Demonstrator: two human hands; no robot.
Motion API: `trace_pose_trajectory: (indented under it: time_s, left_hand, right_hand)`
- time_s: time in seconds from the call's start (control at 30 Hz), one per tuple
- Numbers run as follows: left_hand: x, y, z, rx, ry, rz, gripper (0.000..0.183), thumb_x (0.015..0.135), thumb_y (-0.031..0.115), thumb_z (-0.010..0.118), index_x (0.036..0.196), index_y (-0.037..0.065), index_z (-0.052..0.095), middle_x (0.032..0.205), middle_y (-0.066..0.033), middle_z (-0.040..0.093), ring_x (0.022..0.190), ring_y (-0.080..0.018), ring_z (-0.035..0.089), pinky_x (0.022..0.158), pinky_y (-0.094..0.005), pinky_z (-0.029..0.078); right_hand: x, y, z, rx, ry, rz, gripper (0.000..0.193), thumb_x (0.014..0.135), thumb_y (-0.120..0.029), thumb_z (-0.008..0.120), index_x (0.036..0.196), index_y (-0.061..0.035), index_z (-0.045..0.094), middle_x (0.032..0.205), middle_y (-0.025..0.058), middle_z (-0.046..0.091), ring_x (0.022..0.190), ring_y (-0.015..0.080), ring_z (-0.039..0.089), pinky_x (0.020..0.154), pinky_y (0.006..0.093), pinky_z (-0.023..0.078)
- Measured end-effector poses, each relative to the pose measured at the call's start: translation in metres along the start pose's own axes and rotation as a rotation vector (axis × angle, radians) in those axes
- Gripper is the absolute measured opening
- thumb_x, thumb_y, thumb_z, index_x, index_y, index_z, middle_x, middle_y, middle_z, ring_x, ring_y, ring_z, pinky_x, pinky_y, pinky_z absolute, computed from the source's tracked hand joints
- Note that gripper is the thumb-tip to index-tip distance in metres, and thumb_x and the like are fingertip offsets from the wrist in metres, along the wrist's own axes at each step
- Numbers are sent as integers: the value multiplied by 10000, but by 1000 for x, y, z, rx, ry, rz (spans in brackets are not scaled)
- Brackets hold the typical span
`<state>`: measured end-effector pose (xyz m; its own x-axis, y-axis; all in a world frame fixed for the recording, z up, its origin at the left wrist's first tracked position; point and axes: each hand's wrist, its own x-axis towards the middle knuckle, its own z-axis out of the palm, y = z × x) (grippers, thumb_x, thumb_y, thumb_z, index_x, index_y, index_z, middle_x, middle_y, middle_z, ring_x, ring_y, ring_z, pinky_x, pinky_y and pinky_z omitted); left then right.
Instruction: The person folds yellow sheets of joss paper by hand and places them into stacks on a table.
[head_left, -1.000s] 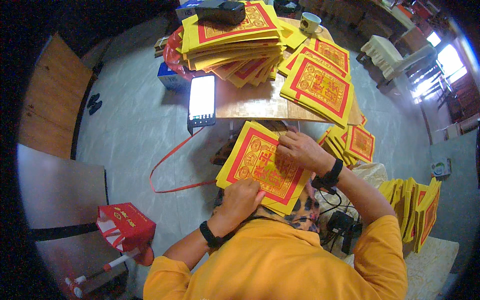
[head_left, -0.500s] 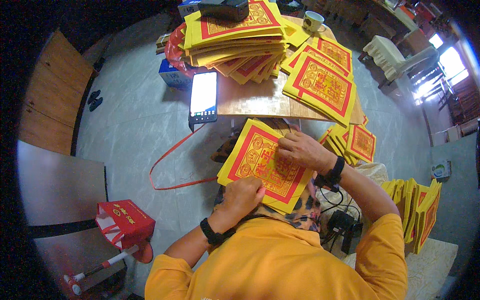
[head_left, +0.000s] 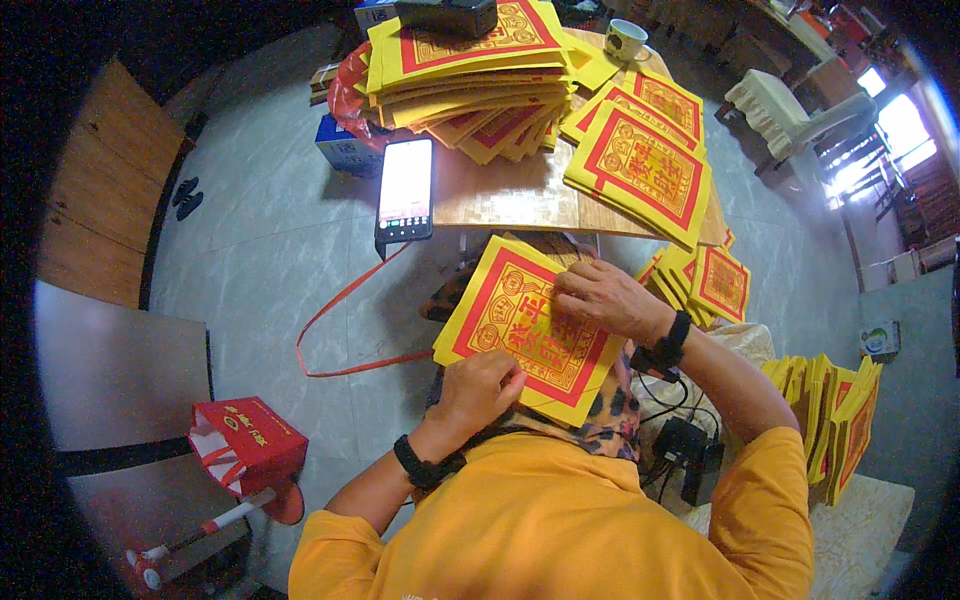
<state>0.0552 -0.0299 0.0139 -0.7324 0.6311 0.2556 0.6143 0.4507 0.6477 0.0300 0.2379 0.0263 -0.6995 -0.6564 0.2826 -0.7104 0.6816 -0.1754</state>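
A small stack of yellow joss paper (head_left: 520,320) with red printed borders and motifs lies tilted on my lap, over a leopard-print cloth. My left hand (head_left: 480,392) is closed at the near left edge of the stack, thumb and fingers pinched together on the paper. Curled over the right side of the same stack is my right hand (head_left: 612,302), its bent fingertips pinching at the printed face. What lies between the fingertips is too small to make out clearly.
Ahead, a wooden table (head_left: 500,200) bears a tall joss paper pile (head_left: 480,100), a fanned pile (head_left: 640,170), a cup (head_left: 625,40) and a lit phone (head_left: 405,190) with a red strap. More bundles (head_left: 835,425) stand at right; a red bag (head_left: 250,440) is at left.
Almost nothing differs. Both hands stay on the joss paper, with only slight finger shifts. The picture has shifted a little, and the phone screen shows different content.
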Motion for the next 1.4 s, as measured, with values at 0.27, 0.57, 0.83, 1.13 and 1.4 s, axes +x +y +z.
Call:
trace_pose_trajectory:
  time_s: [0.27,0.57,0.83,1.13,1.4]
  left_hand:
    - [-2,-4,3,44,-15,24,141,810,169,681,765,65,598,723,-113,613,677,-303,629,571,-406,494]
    - [-3,-7,8,75,-26,52,157,830,181,663,780,56,583,733,-123,602,685,-314,624,585,-415,492]
    - [-4,1,-6,110,-150,88,228,820,225,688,986,75,644,978,-109,630,934,-294,616,762,-408,496]
    - [17,-27,7,364,-169,183,605,821,367,676,1363,172,491,1501,-112,343,1415,-337,246,1126,-569,179]
    - [19,-16,-4,435,-211,180,591,816,368,681,1342,166,504,1485,-116,359,1409,-329,258,1123,-554,190]
  right_hand:
    - [15,-9,-26,-150,-160,-68,206,797,-169,566,988,-118,509,1033,56,507,930,234,518,833,363,446]
    - [12,-10,-20,-86,-135,-12,220,796,-174,575,1005,-121,529,1065,50,515,951,230,514,839,365,451]
    - [-24,-9,12,36,-78,183,420,853,-219,579,1258,-138,501,1340,98,485,1239,265,471,1000,403,391]
    - [-7,-56,-42,-32,-2,296,414,836,-223,668,1229,-144,568,1253,102,534,1183,299,506,983,438,400]
    - [-46,-101,-24,165,-198,193,403,677,-158,715,1068,-110,627,1105,62,579,1056,259,549,897,375,440]
